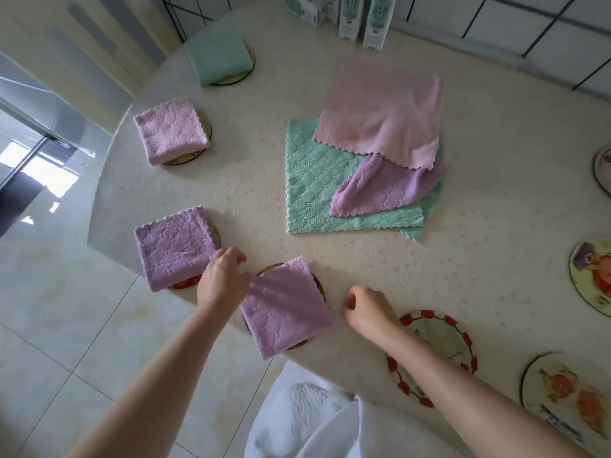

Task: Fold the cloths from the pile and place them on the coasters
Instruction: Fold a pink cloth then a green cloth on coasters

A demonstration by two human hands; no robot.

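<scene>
No text, brand or number can be read anywhere. The white cartons (pixel 377 18) standing beyond the pile of cloths (pixel 330 180), at the far edge of the table (pixel 248 180), carry green print, but it is too blurred to make out. The picture coasters (pixel 591 279) to the right of the pile show coloured figures only; the orange-figured coaster (pixel 562 391) lowest and right of the pile bears dark marks, perhaps lettering, unreadable

Bench, cartons and tiling

A cream, speckled bench (pixel 258 180) fills mid-frame. Green-and-white cartons (pixel 350 18) stand at top centre, by a white tiled wall (pixel 535 24). Glossy pale floor tiles (pixel 66 325) lie lower left, and white fabric (pixel 314 424) sits bottom centre.
</scene>
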